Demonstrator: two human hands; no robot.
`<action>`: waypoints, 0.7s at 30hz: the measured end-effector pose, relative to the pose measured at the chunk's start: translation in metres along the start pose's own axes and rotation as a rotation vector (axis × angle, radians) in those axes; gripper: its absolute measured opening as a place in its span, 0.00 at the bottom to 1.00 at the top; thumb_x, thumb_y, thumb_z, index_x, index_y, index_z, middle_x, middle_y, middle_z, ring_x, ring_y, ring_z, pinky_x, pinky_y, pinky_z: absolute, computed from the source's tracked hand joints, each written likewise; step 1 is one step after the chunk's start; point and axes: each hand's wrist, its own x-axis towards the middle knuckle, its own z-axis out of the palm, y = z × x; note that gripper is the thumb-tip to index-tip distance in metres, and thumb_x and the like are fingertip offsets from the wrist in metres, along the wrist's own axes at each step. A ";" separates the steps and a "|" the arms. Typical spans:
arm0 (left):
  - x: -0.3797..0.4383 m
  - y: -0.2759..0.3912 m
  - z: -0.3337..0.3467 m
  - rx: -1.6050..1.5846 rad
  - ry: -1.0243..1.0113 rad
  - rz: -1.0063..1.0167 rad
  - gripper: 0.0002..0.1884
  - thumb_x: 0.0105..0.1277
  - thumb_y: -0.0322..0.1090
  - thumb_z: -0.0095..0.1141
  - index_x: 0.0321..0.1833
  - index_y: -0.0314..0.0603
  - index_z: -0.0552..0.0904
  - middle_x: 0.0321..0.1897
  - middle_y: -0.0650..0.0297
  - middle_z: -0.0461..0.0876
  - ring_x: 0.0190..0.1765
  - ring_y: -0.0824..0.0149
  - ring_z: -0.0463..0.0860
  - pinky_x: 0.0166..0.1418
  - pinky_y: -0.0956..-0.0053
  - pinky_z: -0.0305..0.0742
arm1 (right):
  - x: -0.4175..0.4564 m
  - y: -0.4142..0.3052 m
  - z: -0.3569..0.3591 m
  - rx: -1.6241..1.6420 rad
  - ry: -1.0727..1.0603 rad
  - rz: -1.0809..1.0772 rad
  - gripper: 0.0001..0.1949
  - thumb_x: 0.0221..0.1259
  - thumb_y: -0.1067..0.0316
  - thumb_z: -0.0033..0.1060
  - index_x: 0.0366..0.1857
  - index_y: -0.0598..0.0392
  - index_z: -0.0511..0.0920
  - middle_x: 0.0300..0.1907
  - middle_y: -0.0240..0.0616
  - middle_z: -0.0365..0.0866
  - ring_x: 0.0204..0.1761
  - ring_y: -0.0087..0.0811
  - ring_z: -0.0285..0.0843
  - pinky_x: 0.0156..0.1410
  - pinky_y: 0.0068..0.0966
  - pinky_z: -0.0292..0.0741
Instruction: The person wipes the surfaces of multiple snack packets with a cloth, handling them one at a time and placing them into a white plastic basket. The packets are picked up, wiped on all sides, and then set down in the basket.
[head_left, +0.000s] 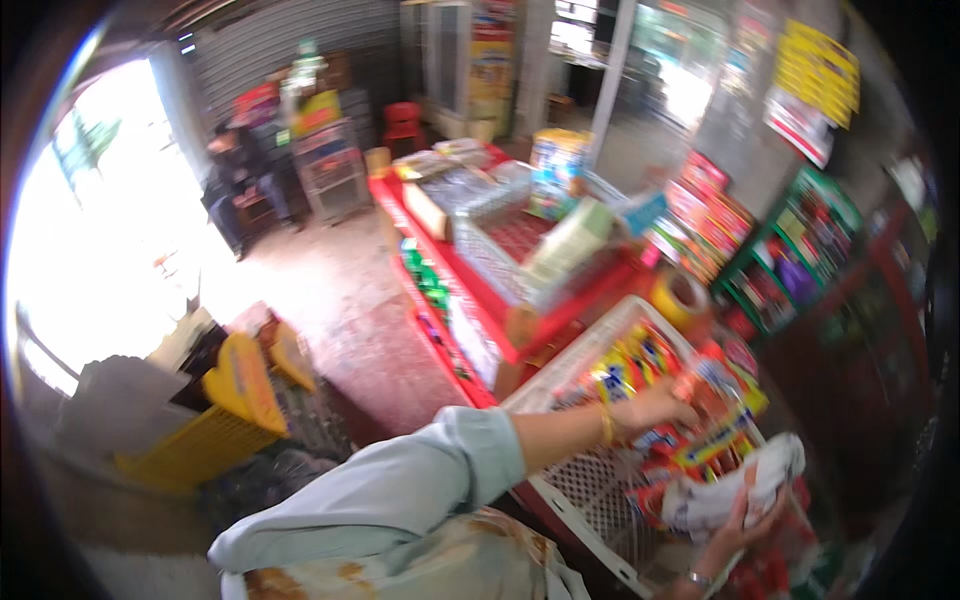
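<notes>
A white plastic basket of brightly coloured snack packets stands in front of me. My left hand reaches across it, its fingers on a red and yellow packet at the basket's far side; blur hides whether the fingers grip it. Over the near right part of the basket, my right hand holds a crumpled white bundle with orange marks, perhaps a cloth or a bag, from below and the right. A yellow band circles my left wrist.
Behind the basket is a red counter with a grey crate, a carton and a tape roll. A green rack stands right. At left are a yellow basket and, farther off, a seated person.
</notes>
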 end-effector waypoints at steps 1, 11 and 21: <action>0.007 -0.006 0.003 -0.010 -0.137 0.016 0.18 0.56 0.26 0.62 0.52 0.37 0.81 0.42 0.63 0.85 0.44 0.71 0.83 0.48 0.74 0.79 | -0.002 -0.020 -0.008 -0.135 -0.084 -0.083 0.31 0.62 0.56 0.64 0.66 0.63 0.69 0.67 0.58 0.68 0.69 0.56 0.63 0.75 0.49 0.56; 0.004 0.012 -0.001 0.025 -0.335 -0.015 0.25 0.50 0.23 0.66 0.54 0.36 0.81 0.44 0.62 0.85 0.45 0.70 0.84 0.49 0.74 0.80 | 0.010 -0.018 -0.002 0.211 -0.166 0.311 0.27 0.61 0.59 0.66 0.62 0.64 0.74 0.61 0.55 0.76 0.62 0.50 0.73 0.69 0.40 0.66; -0.009 0.033 -0.029 -0.049 0.339 0.075 0.13 0.55 0.39 0.59 0.37 0.39 0.87 0.34 0.64 0.86 0.39 0.69 0.82 0.43 0.75 0.72 | 0.003 -0.026 0.010 0.236 -0.504 0.093 0.27 0.45 0.67 0.75 0.55 0.60 0.80 0.58 0.53 0.78 0.64 0.48 0.74 0.68 0.39 0.68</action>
